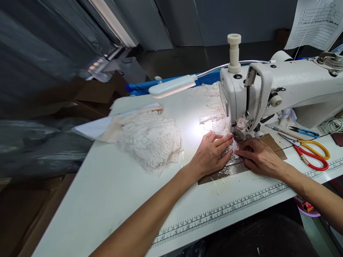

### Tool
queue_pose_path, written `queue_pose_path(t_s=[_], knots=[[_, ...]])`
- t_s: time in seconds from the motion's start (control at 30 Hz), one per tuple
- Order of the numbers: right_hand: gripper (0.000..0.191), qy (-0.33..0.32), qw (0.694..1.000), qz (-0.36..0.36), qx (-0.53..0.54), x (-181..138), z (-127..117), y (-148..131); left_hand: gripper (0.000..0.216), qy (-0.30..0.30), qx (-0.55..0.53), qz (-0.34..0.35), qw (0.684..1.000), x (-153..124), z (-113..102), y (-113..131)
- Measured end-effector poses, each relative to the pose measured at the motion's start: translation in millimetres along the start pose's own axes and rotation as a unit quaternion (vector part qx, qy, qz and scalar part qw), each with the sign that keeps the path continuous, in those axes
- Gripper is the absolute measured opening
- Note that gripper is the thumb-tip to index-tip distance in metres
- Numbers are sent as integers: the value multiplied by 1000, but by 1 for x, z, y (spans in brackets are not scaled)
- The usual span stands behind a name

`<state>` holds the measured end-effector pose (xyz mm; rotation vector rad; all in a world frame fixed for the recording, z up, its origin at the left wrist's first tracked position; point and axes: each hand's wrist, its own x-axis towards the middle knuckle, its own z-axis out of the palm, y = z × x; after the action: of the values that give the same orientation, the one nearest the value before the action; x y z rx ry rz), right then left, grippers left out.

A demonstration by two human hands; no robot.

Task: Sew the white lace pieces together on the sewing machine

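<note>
A strip of white lace fabric [234, 145] lies under the needle area of a white sewing machine [230, 89]. My left hand [213, 151] rests flat on the lace, fingers stretched toward the presser foot. Close by on the right, my right hand [258, 157] has its fingers bent together at the lace's edge, the index fingertip on the fabric. The fingertips partly cover the cloth, and the needle itself is hard to make out. More lace pieces [214, 116] trail behind the machine head. A small pink fabric rose [241, 123] sits on the machine's front.
A stack of lace pieces [152, 139] lies on the left of the white table [102, 200]. Scissors with red and yellow handles [312, 151], blue thread snips [304, 131] and a pen [284, 132] lie right. A lamp [173, 86] hangs above; a printed ruler [227, 212] lines the front edge.
</note>
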<state>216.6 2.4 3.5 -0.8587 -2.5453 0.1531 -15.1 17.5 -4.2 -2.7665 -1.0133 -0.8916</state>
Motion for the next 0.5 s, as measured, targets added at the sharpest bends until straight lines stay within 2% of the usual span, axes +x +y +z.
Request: queue_pose_path(t_s=[0.17, 0.5], knots=[[34, 22, 1000, 0, 3, -2, 3, 1, 29, 0, -1, 0, 1000, 0, -1, -1], [32, 37, 999, -4, 6, -2, 3, 0, 34, -41, 5, -23, 999, -2, 1, -3]])
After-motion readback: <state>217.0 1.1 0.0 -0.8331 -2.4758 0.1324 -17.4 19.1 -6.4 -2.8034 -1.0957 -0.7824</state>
